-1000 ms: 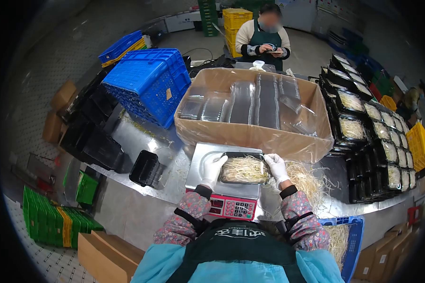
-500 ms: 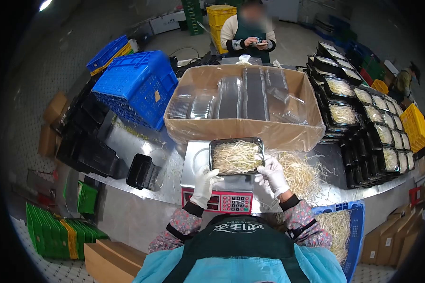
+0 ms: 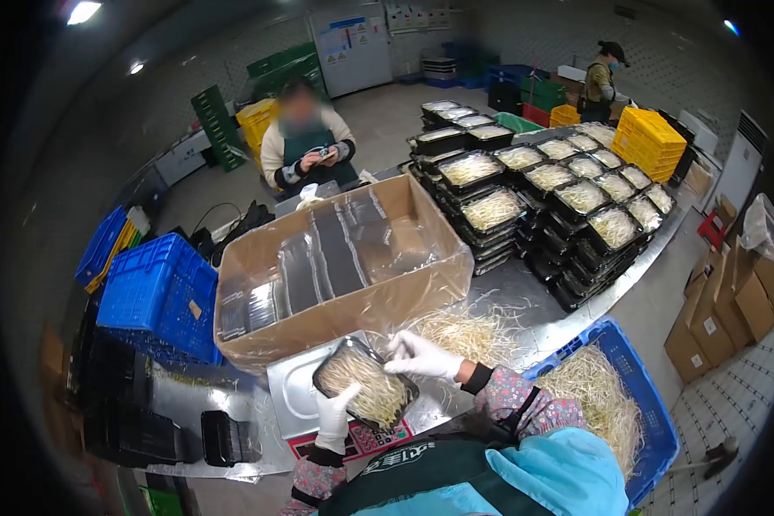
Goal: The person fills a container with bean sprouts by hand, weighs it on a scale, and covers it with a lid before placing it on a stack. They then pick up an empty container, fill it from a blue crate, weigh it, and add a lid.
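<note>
**Both gloved hands on a tray of bean sprouts above the scale**

Head view: the left hand (image 3: 334,414), in a white glove, is grasping the near edge of a black tray of bean sprouts (image 3: 363,391); its grip is closed on the tray rim. The right hand (image 3: 421,357), also gloved, holds the far right corner of the same tray, fingers clenched on it. The tray is tilted and sits just over the steel platform of the scale (image 3: 297,396), whose red keypad shows below it. Just beside the right hand, loose sprouts (image 3: 473,331) lie on the metal counter (image 3: 525,288). Behind the scale stands a cardboard box (image 3: 344,301) with clear lids inside. To the right is a blue crate (image 3: 628,387) of sprouts, and further back are stacked filled trays (image 3: 542,189). A person (image 3: 305,146) stands beyond the box, holding a phone.
</note>
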{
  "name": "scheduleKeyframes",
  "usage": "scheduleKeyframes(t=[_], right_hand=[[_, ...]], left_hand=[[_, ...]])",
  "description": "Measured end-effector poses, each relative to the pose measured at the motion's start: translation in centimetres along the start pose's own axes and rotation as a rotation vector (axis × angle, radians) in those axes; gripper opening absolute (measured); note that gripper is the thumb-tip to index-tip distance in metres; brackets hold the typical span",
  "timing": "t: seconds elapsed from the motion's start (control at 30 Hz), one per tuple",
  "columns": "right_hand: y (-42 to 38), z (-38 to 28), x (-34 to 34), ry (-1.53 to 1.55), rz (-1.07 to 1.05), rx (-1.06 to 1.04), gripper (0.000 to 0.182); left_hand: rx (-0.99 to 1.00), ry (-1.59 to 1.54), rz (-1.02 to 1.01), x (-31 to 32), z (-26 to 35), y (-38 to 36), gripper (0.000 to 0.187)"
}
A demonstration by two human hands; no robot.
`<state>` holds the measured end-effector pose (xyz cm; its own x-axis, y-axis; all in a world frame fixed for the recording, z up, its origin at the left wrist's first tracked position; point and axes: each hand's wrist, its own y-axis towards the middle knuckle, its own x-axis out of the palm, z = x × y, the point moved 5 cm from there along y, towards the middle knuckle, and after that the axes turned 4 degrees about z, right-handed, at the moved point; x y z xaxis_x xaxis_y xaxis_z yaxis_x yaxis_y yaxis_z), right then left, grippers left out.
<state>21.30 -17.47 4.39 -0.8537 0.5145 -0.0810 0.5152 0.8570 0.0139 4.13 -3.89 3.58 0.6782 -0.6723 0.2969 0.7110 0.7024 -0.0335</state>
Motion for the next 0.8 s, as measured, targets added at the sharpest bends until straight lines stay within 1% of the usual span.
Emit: scheduleKeyframes(t=[0.03,0.07,0.1,0.17,0.2,0.23,0.3,0.33,0.37,0.43,0.47,0.5,0.57,0.6,0.63,0.73,0.8], right_hand=[[0.0,-0.5,0.0,-0.067,-0.06,-0.052,0.028],[0.0,-0.8,-0.6,-0.094,-0.033,-0.057,0.026],[0.0,-0.8,-1.4,-0.1,-0.021,-0.06,0.026],[0.3,-0.2,-3.3,0.159,0.016,-0.04,0.025],[1.2,0.5,-5.0,0.217,0.105,-0.09,0.024],[2.3,1.1,-7.8,0.276,0.242,-0.143,0.022],[2.6,-1.7,-15.2,0.13,0.627,-0.197,0.022],[3.2,-2.4,-19.0,0.234,0.773,-0.276,0.023],[4.4,-1.8,-23.9,0.128,1.0,-0.376,0.024],[5.3,-3.3,-30.0,0.405,1.116,-0.359,0.023],[6.4,-3.1,-33.0,0.44,1.197,-0.305,0.023],[7.6,-1.8,-35.6,0.477,1.277,-0.248,0.022],[9.5,2.3,-39.7,0.52,1.334,-0.111,0.022],[9.6,2.2,-40.4,0.59,1.397,-0.068,0.019],[10.0,1.9,-40.9,0.632,1.385,-0.074,0.018],[9.3,1.4,-39.9,0.567,1.359,-0.029,0.02],[8.9,0.9,-38.8,0.643,1.254,-0.064,0.027]], left_hand=[[-0.019,0.045,-0.026,1.2,-0.5,0.0,0.048],[-0.14,-0.015,-0.05,2.0,-1.1,0.1,0.056],[-0.138,-0.018,-0.065,2.9,-1.1,0.4,0.056],[-0.081,-0.027,-0.208,4.7,-1.3,0.9,0.07],[0.055,0.007,-0.272,5.2,-1.1,1.2,0.083],[0.058,0.006,-0.277,5.0,-0.9,1.3,0.083],[-0.235,-0.064,-0.228,3.6,-0.9,1.1,0.088],[-0.225,-0.038,-0.192,3.2,-0.4,1.1,0.082],[-0.219,-0.04,-0.192,2.9,-0.2,1.1,0.082],[-0.216,0.047,-0.097,2.0,0.1,1.0,0.072],[-0.19,0.019,-0.067,2.3,0.5,0.8,0.062],[-0.189,0.017,-0.063,2.5,0.4,0.8,0.062],[-0.192,0.066,-0.044,2.6,0.1,0.8,0.055],[-0.19,0.065,-0.04,2.6,0.1,0.9,0.055],[-0.188,0.076,-0.039,2.7,0.0,0.9,0.052],[-0.196,0.091,-0.017,2.0,-0.8,0.9,0.048],[-0.19,0.09,-0.002,1.5,-0.9,0.9,0.047]])
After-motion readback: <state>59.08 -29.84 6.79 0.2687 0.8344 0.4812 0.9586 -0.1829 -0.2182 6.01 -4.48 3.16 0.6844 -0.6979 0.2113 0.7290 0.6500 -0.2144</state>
